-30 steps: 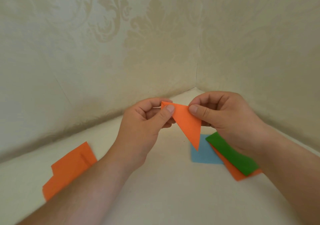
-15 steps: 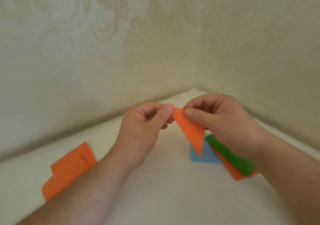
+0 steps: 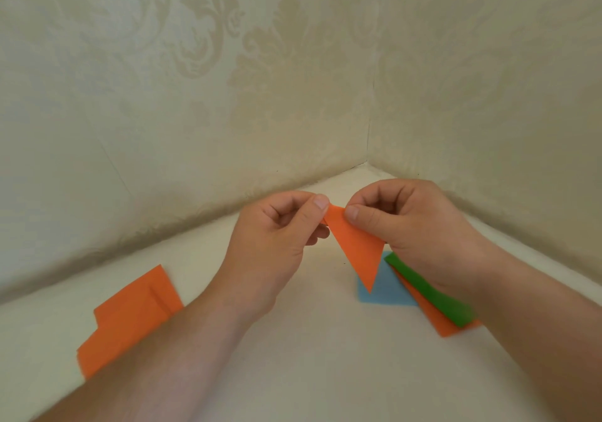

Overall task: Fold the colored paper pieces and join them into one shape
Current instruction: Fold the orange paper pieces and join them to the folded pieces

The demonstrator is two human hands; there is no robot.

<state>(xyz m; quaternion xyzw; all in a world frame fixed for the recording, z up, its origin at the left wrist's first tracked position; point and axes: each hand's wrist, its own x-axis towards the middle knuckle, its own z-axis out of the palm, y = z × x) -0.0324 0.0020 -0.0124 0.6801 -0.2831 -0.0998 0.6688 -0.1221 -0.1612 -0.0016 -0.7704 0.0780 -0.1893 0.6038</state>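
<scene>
A folded orange paper triangle [image 3: 357, 248] hangs in the air above the table, its sharp tip pointing down. My left hand [image 3: 277, 239] pinches its top left corner between thumb and forefinger. My right hand [image 3: 413, 223] pinches the top right edge just beside it. Under my right wrist lie a blue paper square [image 3: 386, 291], a folded green piece [image 3: 430, 294] and an orange piece [image 3: 436, 320] beneath the green one. Folded orange paper [image 3: 130, 317] lies flat at the left, partly hidden by my left forearm.
The white table [image 3: 325, 356] sits in a corner. Cream patterned walls [image 3: 228, 96] close it off at the back left and right, meeting just behind my hands.
The orange triangle has turned steeper and dropped a little. My two thumbs have come closer together at its top corner, and both hands have sunk slightly.
</scene>
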